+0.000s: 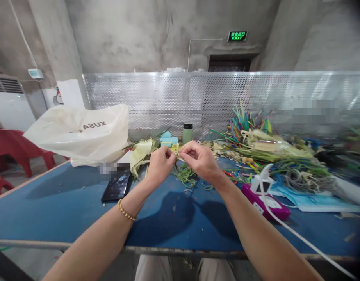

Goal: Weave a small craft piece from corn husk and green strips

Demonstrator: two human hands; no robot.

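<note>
- hands, paired: my left hand and right hand meet above the blue table, thumb and fingertips of each pinched narrow on a small pale piece.
- piece, position: it sits between my 2 sets of fingertips, above a bundle of green strands and in front of a green bottle; its exact form is too small and blurred for me to tell.
- grip: i judge a light pinch best, since such dry-looking material may crease or split; 1 hand should steady while the other makes small adjustments.
- fingertips: keeping both pinches close together should limit bending in the span between.
- shadow: it falls on the table nearer to me, which should leave my working point well lit.
- clearances: the green strands below could snag, so i would keep the piece lifted; my left forearm should stay clear of the phone, my right of the purple box and its white cable.
</note>
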